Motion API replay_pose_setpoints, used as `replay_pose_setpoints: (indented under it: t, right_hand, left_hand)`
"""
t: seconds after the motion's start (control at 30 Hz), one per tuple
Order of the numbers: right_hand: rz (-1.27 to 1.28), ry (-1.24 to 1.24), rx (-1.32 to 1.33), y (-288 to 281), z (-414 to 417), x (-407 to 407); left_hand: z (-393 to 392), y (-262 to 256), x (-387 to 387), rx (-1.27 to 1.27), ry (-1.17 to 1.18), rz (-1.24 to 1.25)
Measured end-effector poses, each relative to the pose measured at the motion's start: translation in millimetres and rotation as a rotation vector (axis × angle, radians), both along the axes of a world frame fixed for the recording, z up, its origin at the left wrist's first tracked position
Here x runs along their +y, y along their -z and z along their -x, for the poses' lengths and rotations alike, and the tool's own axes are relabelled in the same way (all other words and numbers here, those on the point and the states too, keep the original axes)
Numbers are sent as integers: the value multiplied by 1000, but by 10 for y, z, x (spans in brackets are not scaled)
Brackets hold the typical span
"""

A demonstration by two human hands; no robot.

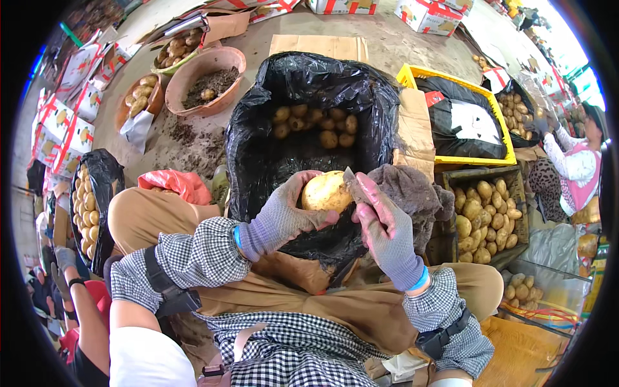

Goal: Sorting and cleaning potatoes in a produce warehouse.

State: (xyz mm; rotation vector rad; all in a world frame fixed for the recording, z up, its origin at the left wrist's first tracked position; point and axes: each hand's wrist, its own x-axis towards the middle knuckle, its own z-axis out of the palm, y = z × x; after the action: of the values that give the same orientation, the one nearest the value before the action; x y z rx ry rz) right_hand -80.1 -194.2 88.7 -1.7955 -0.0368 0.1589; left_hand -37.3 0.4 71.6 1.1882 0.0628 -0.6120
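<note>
My left hand (283,215), in a grey knit glove, grips a large yellow potato (325,192) with dark soil specks along its lower side. In my gloved right hand (390,232) is a small knife (355,186), its handle hidden by the fingers. The short metal blade points up at the potato's right end, seemingly against the skin. Both hands are over the near part of a container lined with a black plastic bag (309,167). Several potatoes (329,139) lie at its far end. A dark grey cloth (406,193) drapes over its right side, just behind my right hand.
Right stand a crate of potatoes (486,217) and a yellow plastic crate (505,145) holding a black bag. Left are a terracotta-coloured basin (205,107) with soil and a black-bagged potato container (104,193). A co-worker (580,164) sits far right; another person's arm (89,309) shows lower left.
</note>
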Motion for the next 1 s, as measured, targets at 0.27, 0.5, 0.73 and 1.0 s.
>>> replay_pose_setpoints:
  t: [0.27, 0.5, 0.73, 1.0]
  right_hand:
    - [-29, 162, 11, -82, -194, -61]
    - [-159, 123, 56, -150, -159, -29]
    - [-125, -52, 84, -80, -23, 33]
    - [-174, 207, 169, -93, -113, -173]
  left_hand:
    - [-29, 38, 28, -5, 26, 42]
    - [-57, 14, 45, -813, -3, -555]
    - [-39, 19, 28, -897, 31, -649]
    - [-84, 10, 24, -1026, 4, -641]
